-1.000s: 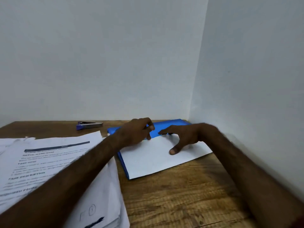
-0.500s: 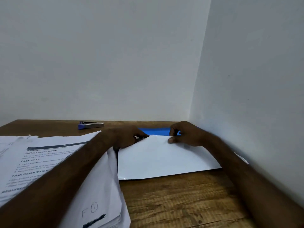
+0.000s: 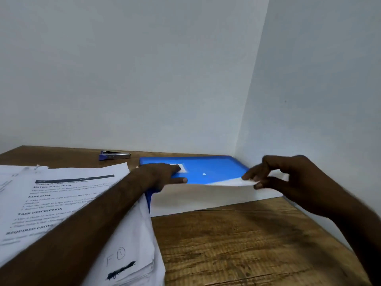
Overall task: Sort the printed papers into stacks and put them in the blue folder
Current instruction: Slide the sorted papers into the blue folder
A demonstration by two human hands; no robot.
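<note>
While the left hand (image 3: 165, 174) pinches the cover edge of the blue folder (image 3: 206, 168) at the table (image 3: 237, 244) corner, the right hand (image 3: 288, 178) pinches a white sheet (image 3: 206, 197) lying partly under that cover. Filing appears begun; the printed stack (image 3: 72, 193) at left lies outside, not yet filed.

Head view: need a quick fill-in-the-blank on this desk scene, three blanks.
1. The right hand pinches the edge of a thin white ____ sheet.
2. The flat plastic folder that the left hand holds is ____.
3. The small purple-and-metal stapler lies on the wooden desk, to the ____ of the folder.
Missing: paper; blue; left.
</note>
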